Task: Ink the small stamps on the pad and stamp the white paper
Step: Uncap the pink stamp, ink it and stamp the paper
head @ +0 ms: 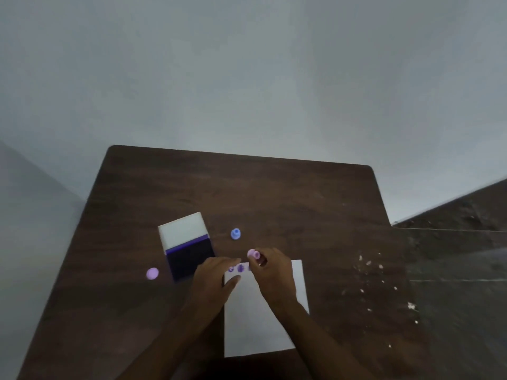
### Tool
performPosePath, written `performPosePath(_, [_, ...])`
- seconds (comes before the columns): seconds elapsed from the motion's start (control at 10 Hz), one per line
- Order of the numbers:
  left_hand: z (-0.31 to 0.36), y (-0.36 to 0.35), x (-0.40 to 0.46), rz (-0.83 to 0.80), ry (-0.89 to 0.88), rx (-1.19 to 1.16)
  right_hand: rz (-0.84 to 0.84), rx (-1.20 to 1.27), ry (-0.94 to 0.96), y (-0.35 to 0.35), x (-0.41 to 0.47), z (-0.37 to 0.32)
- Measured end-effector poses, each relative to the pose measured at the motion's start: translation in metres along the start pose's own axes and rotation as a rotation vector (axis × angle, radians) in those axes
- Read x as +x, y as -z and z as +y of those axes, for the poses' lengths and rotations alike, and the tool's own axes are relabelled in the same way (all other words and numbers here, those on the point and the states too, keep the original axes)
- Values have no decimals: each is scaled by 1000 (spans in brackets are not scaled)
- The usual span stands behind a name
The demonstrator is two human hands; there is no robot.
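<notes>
A white paper (258,325) lies on the dark wooden table (247,193), with a few purple stamp marks (238,268) along its far edge. My right hand (273,272) holds a small pink stamp (253,254) at that far edge. My left hand (216,278) rests flat on the paper's left corner, fingers apart. The open ink pad (189,256), dark purple with a white lid folded back, sits left of the paper. A blue stamp (235,233) stands beyond the paper. A purple stamp (152,273) lies left of the pad.
White crumbs (378,283) are scattered over the table's right part. A grey wall rises behind the table. A dark floor (461,270) shows to the right.
</notes>
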State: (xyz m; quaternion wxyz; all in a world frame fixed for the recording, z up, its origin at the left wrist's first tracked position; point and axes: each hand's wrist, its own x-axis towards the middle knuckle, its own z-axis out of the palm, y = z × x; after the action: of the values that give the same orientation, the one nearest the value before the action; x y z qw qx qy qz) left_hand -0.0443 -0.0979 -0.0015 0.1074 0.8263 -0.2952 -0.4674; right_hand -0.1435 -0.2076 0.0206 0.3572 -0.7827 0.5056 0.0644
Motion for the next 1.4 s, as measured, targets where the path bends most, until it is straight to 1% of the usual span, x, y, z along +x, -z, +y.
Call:
performPosePath(0.1, [23,-17,2,321,-355,-57,87,267,-87,16,-7,29])
performPosePath(0.2, [36,-24,11,367,-473,-46,122,482,-302,24,-8,55])
performPosePath(0.3, [67,-35,17,314,-361,88,169,445,-263,34,-5,76])
performPosePath(0.4, [76,-51,28,288,-310,164,195,425,-232,40,0,92])
performPosePath(0.5, [86,-60,30,263,-325,182,185,407,-232,41,3,103])
performPosePath(0.7, [91,-68,45,257,-293,248,68,390,-253,44,11,116])
performPosePath(0.9, [90,-70,51,289,-241,256,139,352,-80,44,12,116])
performPosePath(1.1, [88,-75,53,322,-244,254,137,355,-63,44,12,112])
performPosePath(1.2, [87,-74,51,347,-253,231,114,356,-91,42,12,113])
performPosePath(1.3, [86,-74,50,341,-216,231,-23,355,-175,41,16,111])
performPosePath(1.4, [84,-73,50,367,-194,188,-57,268,-197,41,19,112])
